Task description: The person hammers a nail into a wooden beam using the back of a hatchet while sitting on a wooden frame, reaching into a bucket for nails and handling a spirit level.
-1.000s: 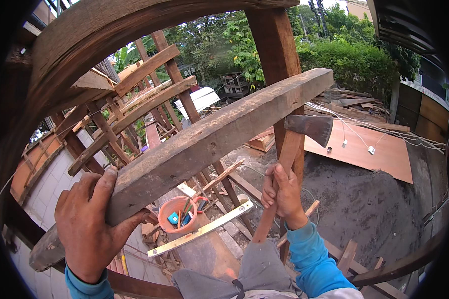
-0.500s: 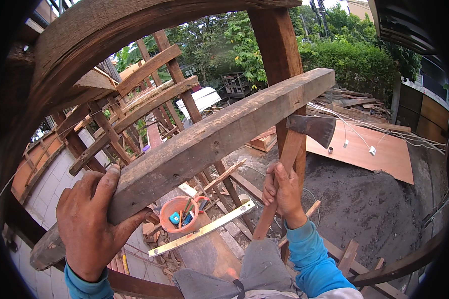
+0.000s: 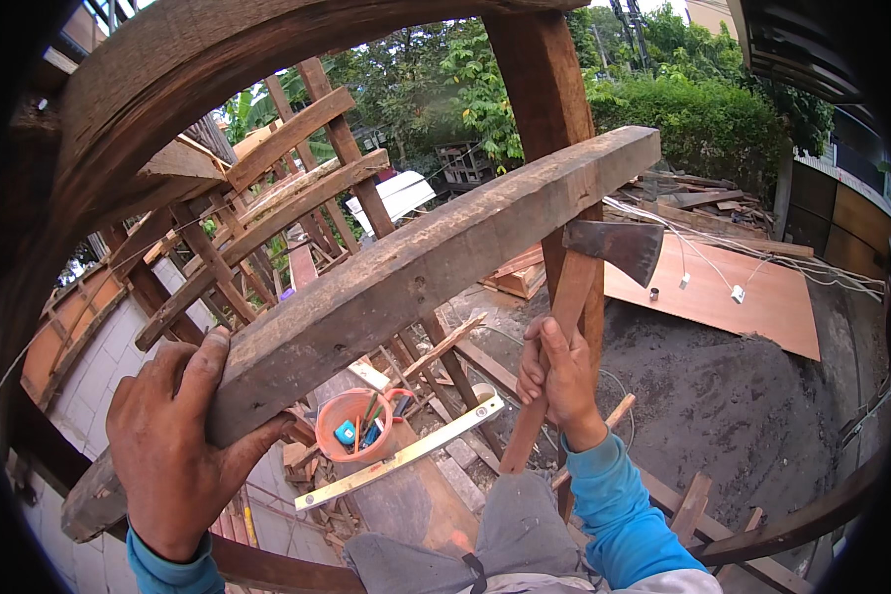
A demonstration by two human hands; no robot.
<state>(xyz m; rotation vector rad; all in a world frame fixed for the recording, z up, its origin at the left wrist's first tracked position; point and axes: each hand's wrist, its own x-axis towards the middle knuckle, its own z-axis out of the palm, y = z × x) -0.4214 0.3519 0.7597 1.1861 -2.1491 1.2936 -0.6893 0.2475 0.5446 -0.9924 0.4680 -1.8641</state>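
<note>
A thick, weathered wooden beam (image 3: 436,267) slants across the view, its near end at the lower left and its far end raised to the right. My left hand (image 3: 173,436) grips the beam close to the near end, thumb below and fingers over the top. In my right hand (image 3: 556,374) is an axe (image 3: 619,249), held by its wooden handle with the head up. The dark blade points right, just under the beam's far part; whether it touches the wood I cannot tell. The foot of the handle comes down beside my grey-trousered leg.
An upright post (image 3: 544,94) stands behind the beam. Below are an orange bucket (image 3: 354,426) with tools and a yellowish spirit level (image 3: 401,455). Timber framing (image 3: 297,198) rises at left. A plywood sheet (image 3: 723,292) with cables lies beside dark sand (image 3: 713,416) at right.
The beam's far end and the axe have shifted very slightly left, with the beam's end a little higher. Both hands keep their holds.
</note>
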